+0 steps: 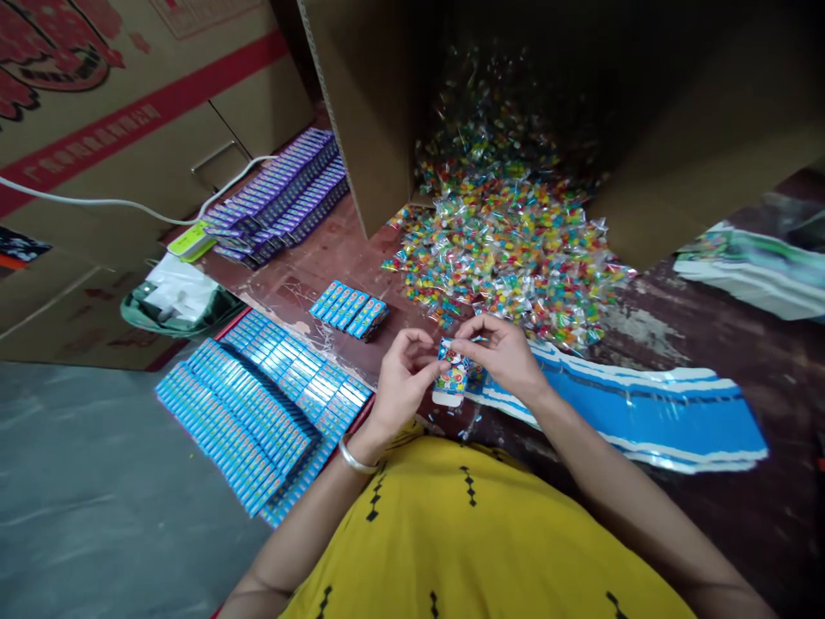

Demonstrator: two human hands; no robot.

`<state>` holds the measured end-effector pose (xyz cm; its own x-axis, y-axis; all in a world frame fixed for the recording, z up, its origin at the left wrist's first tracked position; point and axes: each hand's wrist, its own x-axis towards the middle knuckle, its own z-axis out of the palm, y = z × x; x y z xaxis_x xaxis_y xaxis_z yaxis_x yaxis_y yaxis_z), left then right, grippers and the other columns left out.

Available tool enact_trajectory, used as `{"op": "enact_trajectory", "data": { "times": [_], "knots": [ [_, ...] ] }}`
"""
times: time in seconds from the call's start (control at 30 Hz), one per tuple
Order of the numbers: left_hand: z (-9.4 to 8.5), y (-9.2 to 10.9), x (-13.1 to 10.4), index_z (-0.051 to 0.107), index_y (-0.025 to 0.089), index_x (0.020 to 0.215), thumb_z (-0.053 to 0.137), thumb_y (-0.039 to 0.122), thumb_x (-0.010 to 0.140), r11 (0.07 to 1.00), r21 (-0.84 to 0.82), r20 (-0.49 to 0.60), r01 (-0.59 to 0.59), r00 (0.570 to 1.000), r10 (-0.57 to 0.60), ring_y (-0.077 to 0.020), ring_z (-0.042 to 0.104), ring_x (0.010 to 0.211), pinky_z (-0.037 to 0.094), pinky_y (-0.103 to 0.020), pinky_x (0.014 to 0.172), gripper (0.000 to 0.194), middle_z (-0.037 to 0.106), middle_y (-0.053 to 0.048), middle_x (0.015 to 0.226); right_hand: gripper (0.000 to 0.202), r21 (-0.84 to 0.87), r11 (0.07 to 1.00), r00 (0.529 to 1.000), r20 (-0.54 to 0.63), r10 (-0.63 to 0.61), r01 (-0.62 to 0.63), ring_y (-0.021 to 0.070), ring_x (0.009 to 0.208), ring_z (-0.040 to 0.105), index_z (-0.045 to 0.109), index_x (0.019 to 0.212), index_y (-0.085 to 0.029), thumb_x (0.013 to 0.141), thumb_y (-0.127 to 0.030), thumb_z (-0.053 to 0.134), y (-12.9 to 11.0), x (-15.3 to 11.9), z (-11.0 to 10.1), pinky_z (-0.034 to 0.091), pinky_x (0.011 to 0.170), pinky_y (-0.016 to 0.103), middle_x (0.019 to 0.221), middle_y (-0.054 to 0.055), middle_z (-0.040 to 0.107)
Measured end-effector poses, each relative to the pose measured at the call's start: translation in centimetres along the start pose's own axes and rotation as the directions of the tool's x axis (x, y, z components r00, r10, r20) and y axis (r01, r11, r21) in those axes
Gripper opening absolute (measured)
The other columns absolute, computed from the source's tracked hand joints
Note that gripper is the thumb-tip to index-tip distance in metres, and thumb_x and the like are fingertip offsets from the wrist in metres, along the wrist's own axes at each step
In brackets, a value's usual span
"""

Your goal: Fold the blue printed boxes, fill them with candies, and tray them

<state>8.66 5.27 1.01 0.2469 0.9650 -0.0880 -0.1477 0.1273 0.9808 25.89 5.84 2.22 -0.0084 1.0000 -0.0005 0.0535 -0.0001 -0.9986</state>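
Note:
Between my hands, in front of my yellow clothing, is a small printed cardboard box [450, 384], blue with coloured pictures and a white end flap towards me. My left hand [406, 376] is closed on its left side, thumb across the front. At its top edge, my right hand [495, 351] pinches with thumb and forefinger; whether it grips the box or something small there I cannot make out. Right of the box lies a long fanned stack of flat blue cartons [635, 413]. Small clear packets of coloured candies [509, 258] are heaped just beyond my hands.
The heap spills from a large cardboard box [380, 129] on its side. Small blue boxes [348, 308] stand on the reddish-brown table, with many more in a tray [238, 421] at left. Purple boxes [277, 202], a white cable [96, 201] and flat cartons [754, 271] lie farther off.

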Motion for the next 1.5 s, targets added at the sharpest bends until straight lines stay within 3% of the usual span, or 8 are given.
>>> {"op": "enact_trajectory", "data": {
  "times": [0.3, 0.5, 0.63, 0.8, 0.93, 1.07, 1.27, 1.5],
  "knots": [
    [0.3, 0.0, -0.4, 0.051, 0.019, 0.097, 0.077, 0.02, 0.072, 0.999, 0.028, 0.011, -0.017, 1.0, 0.017, -0.0098, 0.062, 0.076, 0.052, -0.023, 0.072, 0.036, 0.058, 0.0, 0.094, 0.026, -0.019, 0.991, 0.99, 0.035, 0.136, -0.135, 0.0126, 0.059, 0.056, 0.066, 0.067, -0.018, 0.069, -0.041, 0.079, 0.6, 1.3, -1.1, 0.044, 0.059, 0.027, 0.063, -0.002, 0.064],
    [0.2, 0.1, -0.4, 0.058, 0.021, 0.116, 0.076, 0.021, 0.075, 0.998, 0.056, 0.025, -0.015, 1.0, 0.013, -0.0128, 0.064, 0.083, 0.053, -0.025, 0.077, 0.045, 0.064, -0.003, 0.098, 0.023, -0.215, 0.97, 0.994, 0.033, -0.107, 0.112, 0.0158, 0.069, 0.06, 0.066, 0.069, -0.02, 0.083, -0.037, 0.068, 0.0, 0.3, -0.9, 0.047, 0.067, 0.03, 0.071, 0.001, 0.066],
    [-0.1, -0.2, -0.4, 0.063, 0.019, 0.115, 0.072, 0.025, 0.079, 0.994, 0.108, 0.044, 0.011, 0.999, -0.016, -0.0147, 0.064, 0.085, 0.053, -0.026, 0.078, 0.038, 0.066, -0.005, 0.101, 0.016, -0.345, 0.911, 0.968, 0.179, -0.175, 0.228, 0.0198, 0.09, 0.064, 0.069, 0.088, -0.023, 0.087, -0.038, 0.063, -0.9, -1.0, -1.2, 0.051, 0.082, 0.035, 0.094, 0.004, 0.068],
    [-0.3, -1.0, 0.6, 0.06, 0.018, 0.109, 0.074, 0.024, 0.076, 1.0, 0.021, -0.023, 0.006, 1.0, -0.006, -0.0135, 0.063, 0.087, 0.052, -0.024, 0.08, 0.037, 0.065, -0.004, 0.099, 0.085, -0.628, 0.691, 0.925, 0.338, -0.172, 0.357, 0.0327, 0.134, 0.041, 0.044, 0.139, -0.025, 0.065, -0.036, 0.083, -1.1, -2.1, -0.5, 0.037, 0.11, 0.051, 0.144, 0.012, 0.046],
    [-1.1, -0.8, 1.1, 0.053, 0.018, 0.096, 0.076, 0.028, 0.074, 0.996, 0.044, 0.009, 0.072, 0.997, -0.073, -0.01, 0.06, 0.075, 0.051, -0.02, 0.066, 0.033, 0.061, 0.0, 0.088, 0.09, -0.652, 0.657, 0.905, 0.408, -0.118, 0.379, 0.0297, 0.136, 0.041, 0.03, 0.148, -0.028, 0.071, -0.022, 0.076, -0.7, -2.4, 0.0, 0.041, 0.109, 0.048, 0.148, 0.01, 0.041],
    [-3.1, -0.4, 0.3, 0.048, 0.019, 0.091, 0.077, 0.029, 0.071, 0.952, 0.131, 0.104, 0.275, 0.952, -0.289, -0.0082, 0.057, 0.06, 0.047, -0.018, 0.051, 0.037, 0.058, 0.004, 0.079, 0.102, -0.585, 0.7, 0.832, 0.554, -0.024, 0.41, 0.0288, 0.139, 0.038, 0.023, 0.152, -0.031, 0.068, -0.032, 0.081, -0.9, -1.6, -2.1, 0.04, 0.109, 0.043, 0.154, 0.007, 0.036],
    [-5.5, -1.2, -1.4, 0.058, 0.018, 0.115, 0.076, 0.021, 0.071, 0.881, -0.169, 0.119, 0.441, 0.897, -0.426, -0.0138, 0.065, 0.081, 0.057, -0.027, 0.073, 0.047, 0.065, -0.003, 0.099, 0.025, -0.861, 0.473, 0.971, 0.235, 0.046, 0.186, 0.0243, 0.098, 0.066, 0.067, 0.109, -0.023, 0.088, -0.035, 0.061, -0.3, 2.9, -4.4, 0.05, 0.084, 0.036, 0.11, 0.007, 0.068],
    [-6.5, -2.0, -2.6, 0.065, 0.017, 0.092, 0.076, 0.015, 0.069, 0.83, -0.379, -0.031, 0.409, 0.891, -0.453, -0.012, 0.065, 0.075, 0.056, -0.028, 0.075, 0.026, 0.068, 0.0, 0.086, 0.034, -0.95, 0.25, 0.964, 0.229, 0.138, 0.19, 0.0291, 0.102, 0.065, 0.065, 0.112, -0.014, 0.091, -0.039, 0.056, 1.7, 6.5, 2.1, 0.049, 0.086, 0.037, 0.115, 0.018, 0.066]
  ]
}}
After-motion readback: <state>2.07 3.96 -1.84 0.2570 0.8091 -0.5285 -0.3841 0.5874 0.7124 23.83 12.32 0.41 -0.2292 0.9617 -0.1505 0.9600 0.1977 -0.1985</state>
